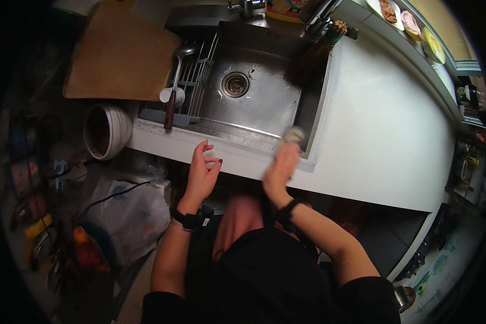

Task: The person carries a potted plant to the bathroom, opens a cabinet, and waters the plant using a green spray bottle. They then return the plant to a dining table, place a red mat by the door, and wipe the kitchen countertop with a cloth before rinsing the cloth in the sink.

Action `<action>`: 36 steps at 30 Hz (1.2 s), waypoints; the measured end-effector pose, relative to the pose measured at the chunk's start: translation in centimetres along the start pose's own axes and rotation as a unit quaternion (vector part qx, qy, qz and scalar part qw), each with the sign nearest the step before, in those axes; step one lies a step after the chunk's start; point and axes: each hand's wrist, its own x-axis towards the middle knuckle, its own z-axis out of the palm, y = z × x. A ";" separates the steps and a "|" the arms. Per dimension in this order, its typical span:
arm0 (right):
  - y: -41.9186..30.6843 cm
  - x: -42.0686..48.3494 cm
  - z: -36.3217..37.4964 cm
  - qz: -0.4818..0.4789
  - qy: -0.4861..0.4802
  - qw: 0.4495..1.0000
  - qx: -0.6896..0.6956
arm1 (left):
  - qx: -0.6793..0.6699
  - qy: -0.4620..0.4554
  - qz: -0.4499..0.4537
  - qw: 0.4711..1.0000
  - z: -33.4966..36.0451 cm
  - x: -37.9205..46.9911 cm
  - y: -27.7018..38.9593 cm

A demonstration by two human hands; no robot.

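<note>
My right hand (pixel 282 165) is blurred over the sink's front right corner, holding a pale, crumpled cloth (pixel 295 136) under its fingers. The blur leaves the cloth's exact kind unclear. Beneath it lies the front rim of a stainless steel sink (pixel 263 107), which has a round drain (pixel 235 84) in its floor. My left hand (pixel 204 172) hovers at the counter's front edge with its fingers curled loosely and apart, holding nothing. A ladle (pixel 174 87) with a brown handle lies across the metal drying rack (pixel 198 81) at the sink's left, next to a small white cup (pixel 177 96).
A wooden cutting board (pixel 117 56) lies left of the sink; a white ceramic pot (pixel 119 129) is tipped at the counter's left end. A faucet (pixel 320 22) and a bundled-stick brush (pixel 328 38) occupy the sink's back right. White countertop (pixel 384 121) extends rightward. Plastic bags (pixel 129 214) sit below left.
</note>
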 end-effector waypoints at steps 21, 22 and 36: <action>-3.5 22.7 -6.8 0.309 -0.435 0.460 0.710 | 0.025 -0.031 0.036 0.999 10.3 11.4 11.4; -3.0 24.5 -7.6 0.329 -0.422 0.643 0.549 | -0.058 -0.060 -0.019 0.996 11.1 12.5 11.8; 6.4 45.4 -13.4 0.218 -0.174 0.894 0.351 | -0.229 0.027 -0.097 0.968 12.5 20.6 10.8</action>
